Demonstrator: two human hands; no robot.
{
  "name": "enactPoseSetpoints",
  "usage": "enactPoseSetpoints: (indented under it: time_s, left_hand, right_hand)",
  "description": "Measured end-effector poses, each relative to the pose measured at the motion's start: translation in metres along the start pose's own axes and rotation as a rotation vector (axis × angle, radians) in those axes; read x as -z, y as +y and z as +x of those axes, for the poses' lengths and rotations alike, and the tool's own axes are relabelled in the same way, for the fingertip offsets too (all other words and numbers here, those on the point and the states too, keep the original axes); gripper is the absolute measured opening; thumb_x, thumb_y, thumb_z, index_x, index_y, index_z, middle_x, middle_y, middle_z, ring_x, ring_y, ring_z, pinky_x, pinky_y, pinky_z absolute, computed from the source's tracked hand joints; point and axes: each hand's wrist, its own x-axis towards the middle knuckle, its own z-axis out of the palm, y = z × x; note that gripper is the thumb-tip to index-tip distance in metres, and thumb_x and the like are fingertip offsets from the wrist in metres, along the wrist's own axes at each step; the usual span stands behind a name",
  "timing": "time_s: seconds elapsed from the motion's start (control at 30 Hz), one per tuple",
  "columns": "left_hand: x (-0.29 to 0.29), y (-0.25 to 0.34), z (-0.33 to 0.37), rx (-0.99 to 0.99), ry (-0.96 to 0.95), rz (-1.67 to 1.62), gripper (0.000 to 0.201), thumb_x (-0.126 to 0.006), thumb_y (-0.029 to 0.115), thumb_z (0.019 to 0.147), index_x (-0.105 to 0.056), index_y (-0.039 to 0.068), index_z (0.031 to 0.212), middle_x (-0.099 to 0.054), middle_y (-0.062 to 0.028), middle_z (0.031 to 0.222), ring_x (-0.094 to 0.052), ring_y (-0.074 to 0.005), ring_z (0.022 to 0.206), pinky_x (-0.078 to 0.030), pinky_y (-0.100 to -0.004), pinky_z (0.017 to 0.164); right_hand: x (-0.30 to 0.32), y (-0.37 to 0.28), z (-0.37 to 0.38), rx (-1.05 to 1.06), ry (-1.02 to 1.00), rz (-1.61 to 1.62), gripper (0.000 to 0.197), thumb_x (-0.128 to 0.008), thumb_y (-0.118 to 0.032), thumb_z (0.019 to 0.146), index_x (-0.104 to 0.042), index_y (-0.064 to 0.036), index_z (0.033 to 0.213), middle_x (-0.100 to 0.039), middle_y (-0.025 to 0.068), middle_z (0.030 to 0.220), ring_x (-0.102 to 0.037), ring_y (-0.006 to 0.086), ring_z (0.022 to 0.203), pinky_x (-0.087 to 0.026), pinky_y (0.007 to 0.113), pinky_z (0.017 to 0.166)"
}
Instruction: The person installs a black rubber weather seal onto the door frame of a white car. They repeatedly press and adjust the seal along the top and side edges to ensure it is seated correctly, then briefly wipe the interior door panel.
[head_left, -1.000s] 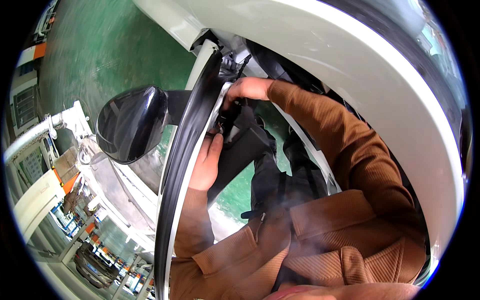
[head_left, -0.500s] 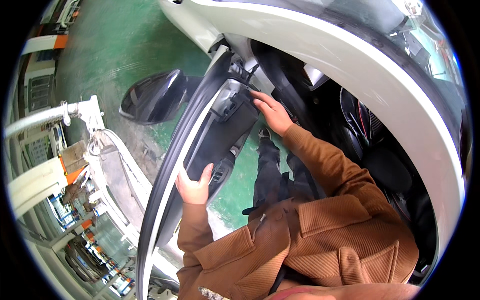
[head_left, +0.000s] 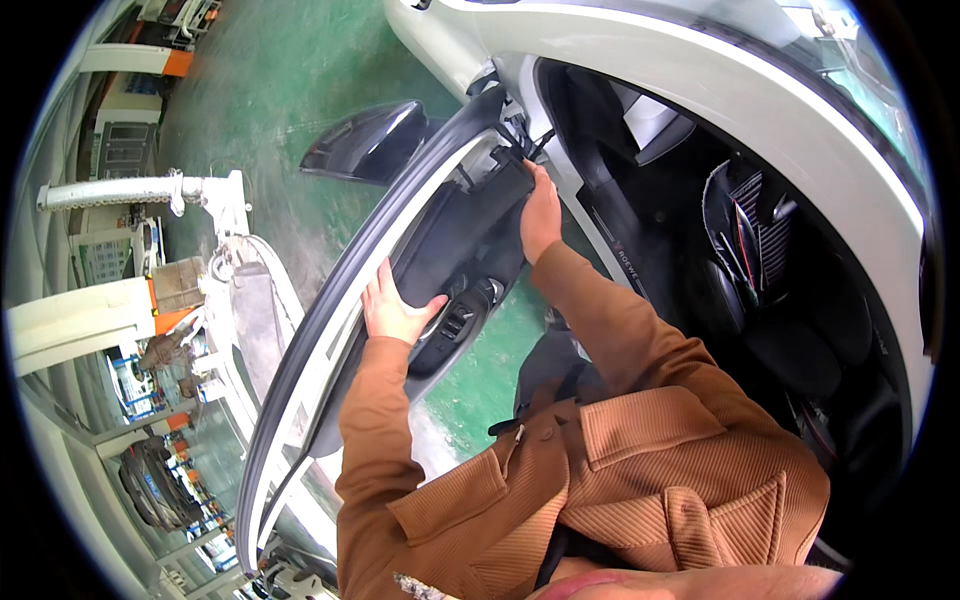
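The front door of a white car stands open, its black inner door panel (head_left: 450, 250) turned toward me. My left hand (head_left: 393, 308) rests on the panel's upper part, beside the window frame (head_left: 330, 310). Its fingers are spread and its thumb points toward the window switches (head_left: 455, 322). My right hand (head_left: 541, 212) lies along the front edge of the panel near the hinge side, fingers stretched out and tips against its upper corner; its thumb is hidden. Black cables and fittings (head_left: 515, 130) show between that corner and the car body.
Outside the door juts a black side mirror (head_left: 368, 142). The white car body (head_left: 700, 70) curves over the dark cabin and seat (head_left: 810, 330) to my right. White lift equipment (head_left: 235, 220) stands on the green floor (head_left: 270, 100) at left.
Both hands have shifted on the panel, the left farther up it. The silver metal seen earlier by the panel's front upper corner is now covered. My view has moved slightly.
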Motion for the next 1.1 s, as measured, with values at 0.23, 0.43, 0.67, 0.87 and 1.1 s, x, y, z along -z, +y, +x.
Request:
enactPoseSetpoints:
  time_s: [0.23, 0.43, 0.67, 0.87, 1.1]
  left_hand:
    - [0.002, -0.004, -0.006, -0.019, 0.009, -0.001, 0.124, -0.097, 0.052, 0.063, -0.038, -0.004, 0.156, -0.052, -0.0257, 0.144, -0.049, -0.0459, 0.135, -0.041, -0.0527, 0.117]
    - [0.002, -0.008, 0.001, -0.086, 0.036, -0.056, 0.115, -0.094, 0.053, 0.068, -0.043, -0.003, 0.154, -0.053, -0.0283, 0.145, -0.052, -0.0480, 0.134, -0.044, -0.0526, 0.115]
    - [-0.003, -0.014, -0.008, -0.114, 0.077, -0.118, 0.099, -0.094, 0.041, 0.074, -0.047, 0.001, 0.151, -0.047, -0.0287, 0.151, -0.047, -0.0483, 0.139, -0.040, -0.0556, 0.117]
    - [0.007, -0.002, -0.019, -0.173, 0.157, -0.030, 0.072, -0.097, 0.030, 0.071, -0.062, -0.003, 0.124, -0.053, -0.0223, 0.131, -0.046, -0.0439, 0.127, -0.041, -0.0534, 0.113]
    - [0.022, 0.002, -0.009, -0.080, -0.099, 0.119, 0.073, -0.096, 0.037, 0.071, -0.060, -0.001, 0.122, -0.059, -0.0211, 0.121, -0.056, -0.0436, 0.118, -0.047, -0.0514, 0.106]
  right_hand:
    - [0.048, 0.043, -0.017, -0.272, 0.129, 0.378, 0.070, -0.038, -0.051, 0.111, -0.051, 0.0038, 0.152, -0.056, 0.0192, 0.155, -0.049, 0.0318, 0.147, -0.030, 0.044, 0.126]
    - [-0.053, -0.006, -0.011, -0.324, 0.253, 0.785, 0.062, -0.040, -0.055, 0.111, -0.060, -0.0121, 0.150, -0.060, 0.0111, 0.146, -0.053, 0.0234, 0.136, -0.037, 0.036, 0.117]
    - [-0.033, 0.009, -0.021, -0.083, 0.060, 0.641, 0.057, -0.043, -0.049, 0.113, -0.064, -0.0034, 0.141, -0.069, 0.0101, 0.132, -0.063, 0.0214, 0.122, -0.047, 0.035, 0.108]
    - [-0.022, -0.003, -0.072, -0.020, 0.005, 0.289, 0.065, -0.063, -0.043, 0.106, -0.054, 0.0064, 0.148, -0.065, 0.0153, 0.139, -0.061, 0.0215, 0.125, -0.046, 0.032, 0.108]
    - [-0.002, -0.029, -0.078, 0.724, 0.214, -0.401, 0.040, -0.076, -0.017, 0.087, -0.067, -0.0004, 0.122, -0.068, 0.0153, 0.121, -0.060, 0.0346, 0.118, -0.046, 0.046, 0.104]
